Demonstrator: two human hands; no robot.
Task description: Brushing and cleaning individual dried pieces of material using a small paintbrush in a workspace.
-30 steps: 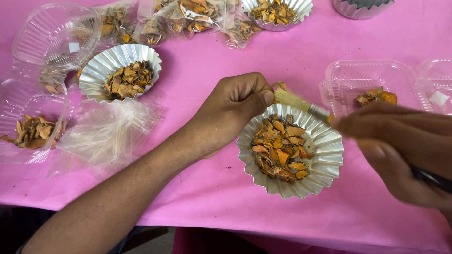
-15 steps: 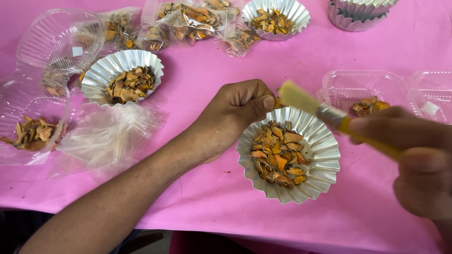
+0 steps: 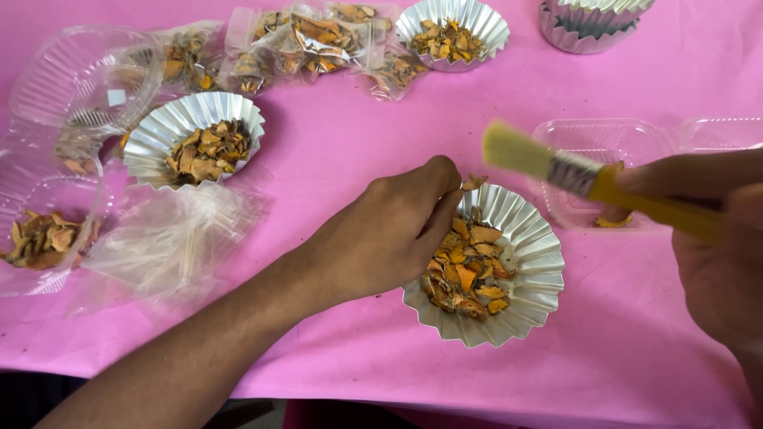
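My left hand rests on the near-left rim of a fluted foil cup filled with dried orange-brown chips. Its fingertips pinch one small chip at the cup's far edge. At the right edge of the head view, my right hand grips a small brush with a yellow handle, metal ferrule and pale bristles. The brush is raised above the cup, its bristles pointing left.
A pink cloth covers the table. A second filled foil cup sits at left, a third at the back, beside stacked foil cups. Clear plastic clamshell boxes, filled bags and an empty bag lie around.
My right hand has lifted the brush up and away from the cup's far rim, toward the right. My left hand has stayed on the cup, still pinching a chip.
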